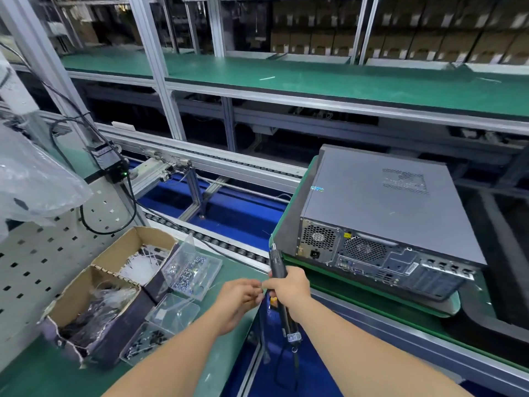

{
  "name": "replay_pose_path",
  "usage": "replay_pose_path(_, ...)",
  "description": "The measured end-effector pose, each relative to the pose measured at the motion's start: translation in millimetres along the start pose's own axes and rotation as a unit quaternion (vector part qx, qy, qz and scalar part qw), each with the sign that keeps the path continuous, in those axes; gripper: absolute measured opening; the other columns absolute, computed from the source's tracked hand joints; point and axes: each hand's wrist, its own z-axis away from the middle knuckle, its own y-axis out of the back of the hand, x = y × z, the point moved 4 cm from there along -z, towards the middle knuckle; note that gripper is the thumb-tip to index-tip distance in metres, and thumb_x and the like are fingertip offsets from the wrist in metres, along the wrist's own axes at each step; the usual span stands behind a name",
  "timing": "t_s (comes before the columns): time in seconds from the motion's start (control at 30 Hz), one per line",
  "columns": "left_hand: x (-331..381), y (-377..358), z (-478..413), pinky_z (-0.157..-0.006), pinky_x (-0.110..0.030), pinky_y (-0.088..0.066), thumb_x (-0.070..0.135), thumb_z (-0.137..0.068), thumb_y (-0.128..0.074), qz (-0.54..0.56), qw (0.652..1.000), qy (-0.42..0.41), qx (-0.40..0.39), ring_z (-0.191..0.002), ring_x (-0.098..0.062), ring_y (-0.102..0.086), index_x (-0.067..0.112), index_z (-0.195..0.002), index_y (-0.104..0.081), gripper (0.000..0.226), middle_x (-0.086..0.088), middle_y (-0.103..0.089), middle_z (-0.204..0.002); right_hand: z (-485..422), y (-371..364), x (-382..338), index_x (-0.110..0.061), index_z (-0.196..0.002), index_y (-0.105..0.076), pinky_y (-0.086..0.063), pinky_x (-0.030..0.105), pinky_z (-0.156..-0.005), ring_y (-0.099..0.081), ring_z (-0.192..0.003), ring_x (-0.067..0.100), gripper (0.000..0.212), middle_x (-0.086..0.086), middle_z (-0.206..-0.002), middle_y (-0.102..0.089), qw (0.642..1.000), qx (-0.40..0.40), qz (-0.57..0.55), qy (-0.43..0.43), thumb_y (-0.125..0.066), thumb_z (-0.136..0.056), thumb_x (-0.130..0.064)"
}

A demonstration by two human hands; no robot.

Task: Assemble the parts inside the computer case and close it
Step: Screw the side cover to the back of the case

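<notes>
Hard to judge the left hand (240, 296), in front of the computer case (380, 202) and to its left: fingers curled, tips against the right hand (289, 285), anything pinched there too small to make out. Right hand wrapped around a black electric screwdriver (276, 263), bit up, near the case's rear left corner and apart from it. Lower end of the tool and its cable partly hidden by the right forearm.

Case lying flat on a green carrier (337, 279), grey side panel on top and closed, rear ports and 2 fan grilles facing the camera. Inside of the case hidden.

Left of the case, on the green bench (37, 376): a torn cardboard box (114, 250) with 2 compartments. In the farther compartment, white cable ties (140, 266). In the nearer, dark pieces (91, 313) in clear wrapping, kind unclear.

Between that box and the case, a clear plastic box (211, 267), lid up, holding small silvery screws (189, 272). Closer to the camera, a second clear box (126, 356), lid also up, holding small dark screws (148, 339).

Far left of the case, a crumpled plastic bag (34, 179), cut off by the frame edge.
</notes>
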Motion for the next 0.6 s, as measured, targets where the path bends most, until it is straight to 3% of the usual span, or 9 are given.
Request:
replay_pose_path(0.13, -8.8, -24.6, 4.4, -0.058, -0.02, -0.055, 0.014, -0.098, -0.061, 0.103, 0.99, 0.096, -0.008, -0.065, -0.016, -0.063, -0.003, -0.094, -0.07, 0.019, -0.012, -0.068, -0.078, 6.6, 15.3, -5.6, 0.001, -0.095, -0.068, -0.047, 0.027, -0.042, -0.056, -0.048, 0.018, 0.029, 0.011, -0.072, -0.068, 0.999, 0.019, 0.023, 0.034, -0.084, -0.074, -0.009)
replay_pose_path(0.2, -9.8, -33.3, 6.8, -0.053, -0.017, -0.055, 0.019, -0.093, -0.071, 0.126, 0.982, 0.131, -0.04, -0.061, -0.011, -0.061, -0.002, -0.091, -0.076, 0.022, -0.012, -0.069, -0.08, 11.1, 19.4, -8.8, 0.001, -0.098, -0.067, -0.058, 0.036, -0.05, -0.062, -0.056, 0.025, 0.029, 0.014, -0.077, -0.071, 0.997, 0.028, 0.036, 0.054, -0.081, -0.075, -0.01)
replay_pose_path(0.27, -7.5, -38.3, 7.5, -0.049, -0.017, -0.054, 0.014, -0.083, -0.078, 0.152, 0.971, 0.174, -0.057, -0.057, -0.012, -0.061, -0.006, -0.089, -0.076, 0.021, -0.015, -0.067, -0.079, 14.2, 23.1, -10.5, -0.004, -0.094, -0.069, -0.062, 0.051, -0.066, -0.072, -0.074, 0.036, 0.022, 0.016, -0.084, -0.075, 0.995, 0.039, 0.056, 0.073, -0.078, -0.074, -0.011)
replay_pose_path(0.4, 3.6, -46.1, 13.0, -0.041, -0.02, -0.05, 0.001, -0.077, -0.078, 0.138, 0.952, 0.267, -0.055, -0.048, -0.018, -0.06, -0.009, -0.087, -0.066, 0.019, -0.016, -0.061, -0.071, 21.5, 29.4, -10.8, -0.012, -0.088, -0.069, -0.061, 0.053, -0.072, -0.07, -0.087, 0.041, 0.018, 0.014, -0.085, -0.073, 0.989, 0.038, 0.102, 0.104, -0.077, -0.072, -0.014)
replay_pose_path(0.5, 9.2, -47.3, 12.7, -0.037, -0.017, -0.045, 0.003, -0.086, -0.072, 0.096, 0.962, 0.252, -0.039, -0.042, -0.015, -0.057, -0.008, -0.071, -0.073, 0.019, -0.012, -0.062, -0.064, 25.7, 34.5, -10.1, -0.011, -0.088, -0.069, -0.06, 0.054, -0.071, -0.071, -0.077, 0.038, 0.02, 0.014, -0.079, -0.074, 0.988, 0.04, 0.096, 0.117, -0.08, -0.072, -0.017)
replay_pose_path(0.6, 18.1, -55.3, 11.4, -0.035, -0.012, -0.042, 0.007, -0.095, -0.064, 0.111, 0.974, 0.196, -0.033, -0.036, -0.008, -0.052, -0.004, -0.074, -0.072, 0.025, -0.008, -0.06, -0.057, 28.7, 37.2, -11.4, -0.015, -0.091, -0.069, -0.06, 0.051, -0.071, -0.069, -0.07, 0.032, 0.022, 0.013, -0.078, -0.074, 0.989, 0.033, 0.076, 0.121, -0.083, -0.075, -0.023)
